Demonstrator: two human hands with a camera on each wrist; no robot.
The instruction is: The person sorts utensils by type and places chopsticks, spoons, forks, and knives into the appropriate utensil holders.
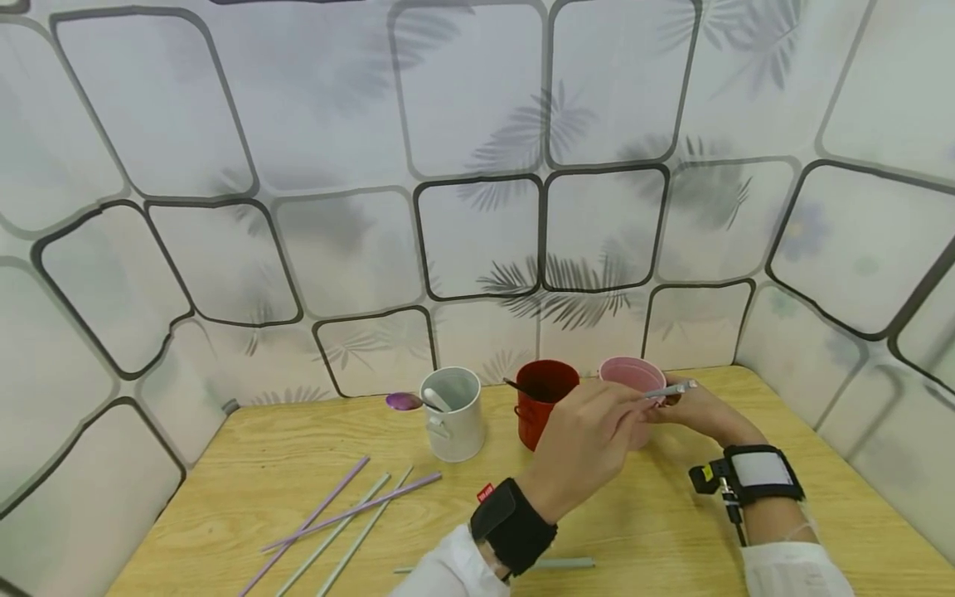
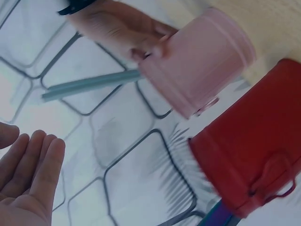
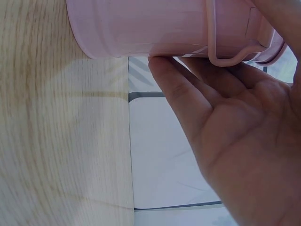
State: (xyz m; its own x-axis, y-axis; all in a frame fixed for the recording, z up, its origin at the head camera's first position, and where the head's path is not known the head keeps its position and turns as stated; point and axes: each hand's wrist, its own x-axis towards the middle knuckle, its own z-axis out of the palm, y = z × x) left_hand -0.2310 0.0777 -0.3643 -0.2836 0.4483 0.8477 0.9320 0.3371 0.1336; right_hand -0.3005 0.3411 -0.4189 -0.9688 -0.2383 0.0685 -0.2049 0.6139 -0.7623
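In the head view my left hand [image 1: 585, 439] is over the front of a pink bucket [image 1: 632, 373], past the red bucket [image 1: 548, 381]. Its fingers are extended with nothing between them in the left wrist view, apart from two pale green chopsticks [image 2: 91, 85] that slant out of the pink bucket's mouth. My right hand [image 3: 254, 122] holds the pink bucket from the right side, fingers against its wall by the wire handle [image 3: 225, 61]. The thumb is mostly hidden there. The pink bucket's base rests on the table.
At the left of the row stands a white bucket [image 1: 457, 423] with a purple spoon [image 1: 404, 401] leaning out. A dark handle [image 1: 517, 386] pokes from the red bucket. Purple chopsticks [image 1: 336, 522] and green chopsticks [image 1: 351, 551] lie crossed at the left. A patterned curtain [image 1: 477, 240] closes the back.
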